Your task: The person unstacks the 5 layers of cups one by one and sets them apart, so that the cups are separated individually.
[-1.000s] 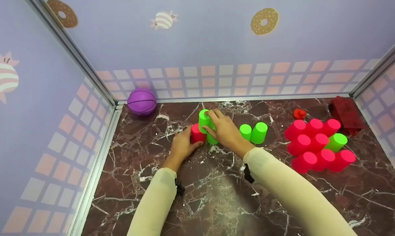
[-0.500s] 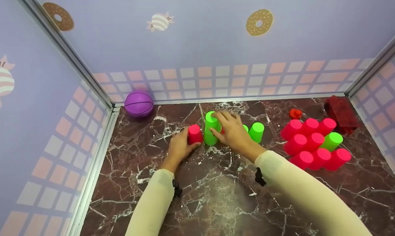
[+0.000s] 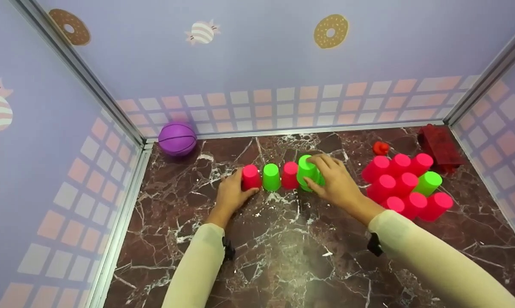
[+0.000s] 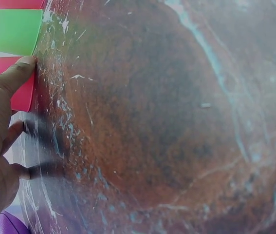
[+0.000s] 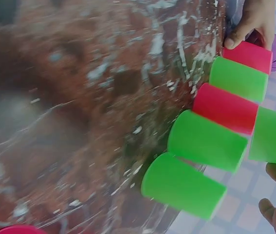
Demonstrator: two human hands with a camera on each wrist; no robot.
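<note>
At the left end of a row of upturned cups, my left hand (image 3: 231, 194) holds a red cup (image 3: 251, 177), thumb on its near side. Beside it stand a green cup (image 3: 271, 177) and another red cup (image 3: 290, 175). Farther right in the row are two green cups, one nearer (image 5: 206, 141) and one at the end (image 5: 184, 185), mostly hidden in the head view. My right hand (image 3: 336, 184) grips a separate green cup (image 5: 271, 136) by its sides. The right wrist view shows this cup raised above the row.
A group of upturned red cups (image 3: 381, 188) with one green cup (image 3: 428, 184) stands to the right. Behind them lie a small red object (image 3: 380, 148) and a dark red block-like object (image 3: 441, 147). A purple ball (image 3: 177, 139) sits in the back left corner by the walls.
My right hand has carried the green cup rightward, from over the second cup to over the green cups farther along. My left hand stays on the end red cup.
</note>
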